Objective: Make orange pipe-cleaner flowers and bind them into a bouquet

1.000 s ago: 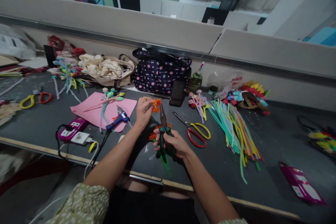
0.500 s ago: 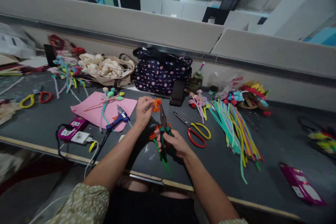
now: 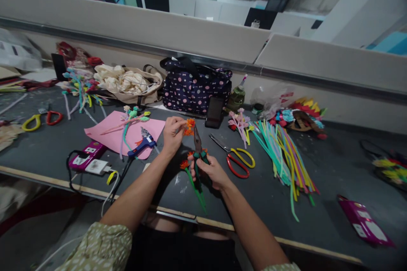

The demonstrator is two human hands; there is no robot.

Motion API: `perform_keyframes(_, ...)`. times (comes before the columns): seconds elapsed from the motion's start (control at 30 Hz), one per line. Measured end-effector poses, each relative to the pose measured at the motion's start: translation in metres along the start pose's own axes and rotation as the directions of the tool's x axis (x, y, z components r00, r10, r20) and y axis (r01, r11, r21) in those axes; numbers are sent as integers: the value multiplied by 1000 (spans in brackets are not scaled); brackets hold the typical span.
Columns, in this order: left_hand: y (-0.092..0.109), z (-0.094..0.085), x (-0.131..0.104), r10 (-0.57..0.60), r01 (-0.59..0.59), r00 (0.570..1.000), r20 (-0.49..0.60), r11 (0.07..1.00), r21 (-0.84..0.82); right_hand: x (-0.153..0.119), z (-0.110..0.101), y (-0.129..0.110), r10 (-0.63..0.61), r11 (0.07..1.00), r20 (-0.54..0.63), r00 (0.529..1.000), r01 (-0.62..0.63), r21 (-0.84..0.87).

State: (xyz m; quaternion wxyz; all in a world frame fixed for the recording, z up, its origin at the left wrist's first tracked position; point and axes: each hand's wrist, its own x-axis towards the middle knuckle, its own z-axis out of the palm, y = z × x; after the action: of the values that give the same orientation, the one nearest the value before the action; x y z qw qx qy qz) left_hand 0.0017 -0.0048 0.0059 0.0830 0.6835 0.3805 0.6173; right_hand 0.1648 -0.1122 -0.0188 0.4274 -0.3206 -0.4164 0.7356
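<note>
1. The gray table point(image 3: 330, 169) is the biggest thing, and the rest sits on it or is held over it.
2. The dark bag point(image 3: 197, 89) with dots stands at the back, past the hands. The tan bag point(image 3: 149, 93) is just left of it.
3. The fuzzy sticks point(image 3: 286, 156) lie in a big bunch on the right, green, yellow and pink.
4. The pink paper point(image 3: 104, 127) lies flat on the left. The blue glue gun point(image 3: 143, 145) is on its near edge.
5. The right hand point(image 3: 216, 173) has its fingers curled around the green handles of the pliers point(image 3: 197, 152). The pliers point up and away, close to the orange fluff. I can't tell if their tips touch it.
6. The left hand point(image 3: 173, 133) pinches the orange fluff point(image 3: 190, 127) with its thumb and finger. The other fingers are bent in.
7. The scissors point(image 3: 237, 159), one handle red and one yellow, lie right of the pliers.
8. The phone point(image 3: 214, 112) leans on the dark bag.
9. The orange fluff is small, up in front, between the left hand and the plier tips.
</note>
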Motion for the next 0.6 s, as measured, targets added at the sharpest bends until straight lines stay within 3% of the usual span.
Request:
perform_keyframes(0.17, -3, 1, -2, -24, 23, 1000, 19, 1000, 18, -1, -1, -1, -1, 999, -4, 1000, 1, -36)
perform_keyframes(0.37, -6, 1, -1, -31, 32, 999, -11, 999, 18, -2, -2, -7, -107, 950, -34, 994, 92, -299)
perform_keyframes(0.6, -4, 0, -1, -35, 35, 999, 5, 999, 22, 0, -7, -4, -56, 990, -86, 995, 44, -136)
